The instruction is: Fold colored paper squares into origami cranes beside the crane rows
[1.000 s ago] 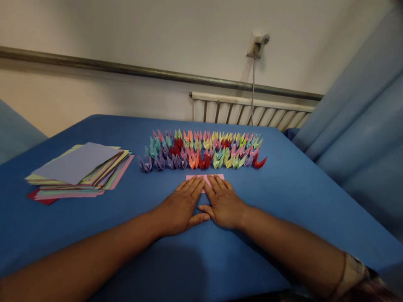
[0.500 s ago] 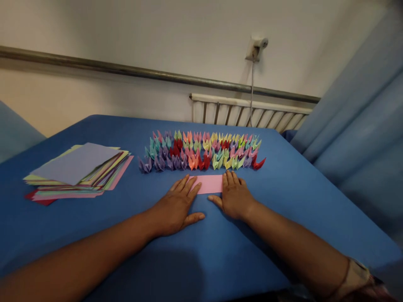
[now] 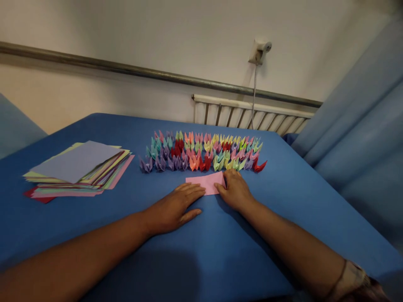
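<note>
A folded strip of pink paper [image 3: 208,183] lies on the blue table in front of me. My left hand [image 3: 174,207] is open, its fingers flat over the near left part of the paper and its thumb apart on the table. At the right end, my right hand [image 3: 235,191] pinches the paper between thumb and fingers, and that end looks slightly raised. Just beyond the paper stand rows of small folded paper cranes [image 3: 206,161] in many colours.
A stack of coloured paper sheets [image 3: 75,161], lilac on top, lies on the left of the blue table [image 3: 151,268]. Behind the table are a radiator [image 3: 245,111], a metal rail [image 3: 132,71] and a plugged socket [image 3: 260,52]. A blue curtain [image 3: 359,126] hangs at the right.
My right hand has gone from lying flat to pinching the paper's right end, which has lifted a little. My left hand has slid down, uncovering the paper's upper left corner.
</note>
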Motion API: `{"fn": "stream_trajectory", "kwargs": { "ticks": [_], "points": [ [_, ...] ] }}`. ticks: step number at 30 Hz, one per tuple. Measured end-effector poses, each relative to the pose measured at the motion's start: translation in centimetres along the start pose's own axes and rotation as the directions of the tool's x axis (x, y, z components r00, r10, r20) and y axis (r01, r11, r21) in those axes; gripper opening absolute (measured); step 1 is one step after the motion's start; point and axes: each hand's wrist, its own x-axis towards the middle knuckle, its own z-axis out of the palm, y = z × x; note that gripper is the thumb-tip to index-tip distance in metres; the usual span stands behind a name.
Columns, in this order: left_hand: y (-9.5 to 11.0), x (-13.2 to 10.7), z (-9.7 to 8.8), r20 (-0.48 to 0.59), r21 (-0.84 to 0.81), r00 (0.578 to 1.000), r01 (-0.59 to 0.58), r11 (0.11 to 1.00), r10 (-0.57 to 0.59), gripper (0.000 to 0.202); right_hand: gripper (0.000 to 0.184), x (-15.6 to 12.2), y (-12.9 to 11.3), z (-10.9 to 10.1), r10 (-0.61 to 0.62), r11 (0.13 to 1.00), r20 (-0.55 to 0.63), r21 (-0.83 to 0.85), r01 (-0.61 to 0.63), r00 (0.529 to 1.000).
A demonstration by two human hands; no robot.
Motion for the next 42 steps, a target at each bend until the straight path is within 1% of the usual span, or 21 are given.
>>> {"fn": "stream_trajectory", "kwargs": {
  "ticks": [3,5,8,11,12,13,14,15,17,19,21,23,25,27,29,31,33,36,38,40,42],
  "points": [
    [0.2,0.1,-0.1,-0.07,-0.035,0.996,0.061,0.998,-0.063,0.05,0.004,-0.1,-0.1,0.1,-0.178,0.967,-0.114,0.161,0.195,0.977],
    [0.5,0.2,-0.3,-0.148,-0.044,0.985,0.084,0.996,-0.09,0.051,0.006,-0.5,-0.5,-0.2,-0.317,0.91,-0.171,0.221,0.35,0.933],
    [1.1,0.4,-0.7,-0.247,-0.045,0.966,0.064,0.997,-0.074,0.05,0.007,-1.3,-1.4,-1.2,-0.515,0.818,-0.196,0.178,0.547,0.834],
    [1.5,0.4,-1.0,-0.299,-0.004,0.954,0.031,1.0,-0.03,0.034,0.003,-2.1,-2.2,-2.2,-0.683,0.69,-0.173,0.167,0.704,0.71],
    [1.6,0.4,-1.1,-0.308,0.016,0.951,0.017,1.0,-0.011,0.027,0.004,-2.3,-2.4,-2.4,-0.706,0.658,-0.172,0.198,0.726,0.687],
    [1.7,0.3,-1.2,-0.313,0.036,0.95,0.004,0.999,0.008,0.021,0.006,-2.4,-2.5,-2.5,-0.701,0.646,-0.18,0.247,0.722,0.69],
    [1.7,0.2,-1.2,-0.316,0.056,0.949,-0.007,0.998,0.025,0.017,0.008,-2.5,-2.4,-2.6,-0.665,0.654,-0.198,0.312,0.689,0.72],
    [1.7,0.2,-1.3,-0.314,0.076,0.949,-0.016,0.997,0.039,0.015,0.01,-2.4,-2.3,-2.5,-0.597,0.675,-0.217,0.385,0.629,0.773],
    [1.7,0.1,-1.4,-0.307,0.115,0.95,-0.03,0.993,0.064,0.013,0.015,-1.8,-1.9,-2.1,-0.385,0.728,-0.225,0.521,0.445,0.895],
    [1.7,0.0,-1.5,-0.301,0.144,0.949,-0.051,0.988,0.092,0.013,0.015,-1.0,-1.1,-1.3,-0.183,0.767,-0.173,0.591,0.25,0.968],
    [1.6,0.0,-1.6,-0.29,0.165,0.95,-0.07,0.984,0.116,0.013,0.019,-0.2,-0.3,-0.4,-0.101,0.781,-0.122,0.605,0.155,0.987],
    [1.6,0.0,-1.7,-0.259,0.202,0.959,-0.063,0.977,0.116,0.012,0.024,0.3,0.4,0.4,0.044,0.742,0.087,0.664,-0.091,0.995],
    [1.9,0.0,-1.7,-0.216,0.261,0.972,-0.032,0.965,0.09,0.011,0.026,0.5,0.8,1.0,0.097,0.732,0.194,0.65,-0.202,0.976],
    [2.2,0.0,-1.8,-0.195,0.325,0.979,0.003,0.946,0.064,0.012,0.024,0.4,1.0,1.2,0.046,0.785,0.18,0.602,-0.146,0.983],
    [2.7,0.0,-1.7,-0.203,0.377,0.978,0.026,0.926,0.055,0.016,0.022,0.2,1.1,1.2,-0.073,0.851,0.13,0.525,-0.007,0.989],
    [3.0,0.0,-1.6,-0.196,0.395,0.978,0.008,0.919,0.076,0.02,0.026,0.2,1.2,1.2,-0.184,0.885,0.096,0.449,0.122,0.978],
    [2.9,0.0,-1.5,-0.162,0.374,0.981,-0.039,0.926,0.106,0.021,0.031,0.3,1.3,1.2,-0.233,0.888,0.064,0.421,0.185,0.97],
    [2.4,-0.1,-1.5,-0.122,0.333,0.987,-0.061,0.941,0.107,0.022,0.043,0.6,1.5,0.6,-0.282,0.847,0.042,0.481,0.228,0.959],
    [1.8,0.0,-1.7,-0.137,0.337,0.988,-0.026,0.941,0.076,0.025,0.054,0.8,1.7,-0.4,-0.392,0.79,0.107,0.548,0.275,0.914],
    [1.2,0.0,-1.8,-0.181,0.335,0.982,0.013,0.942,0.051,0.029,0.061,0.8,1.8,-1.4,-0.516,0.742,0.216,0.596,0.307,0.829],
    [0.6,0.0,-1.9,-0.246,0.303,0.969,0.041,0.952,0.037,0.032,0.069,0.7,1.9,-2.3,-0.578,0.733,0.292,0.595,0.329,0.762]
  ]
}}
